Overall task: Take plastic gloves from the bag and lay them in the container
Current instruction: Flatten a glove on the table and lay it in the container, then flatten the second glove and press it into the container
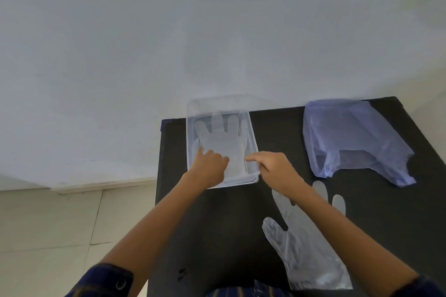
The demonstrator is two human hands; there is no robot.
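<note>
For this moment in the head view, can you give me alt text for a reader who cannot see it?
Both hands, left hand and right hand, press a clear plastic glove flat inside a transparent container on a black table. A second glove lies on the table nearer the person, and a pale blue bag sits to the right.

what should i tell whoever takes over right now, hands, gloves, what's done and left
Left hand: inside the clear rectangular plastic container, pressing on the clear plastic glove lying flat in it.
Right hand: at the container's near right rim, fingers on that glove's edge.
Done: one glove in the container.
Left: a second clear plastic glove lies on the black table under the right forearm; the pale blue plastic bag lies far right, contents unclear.
</note>
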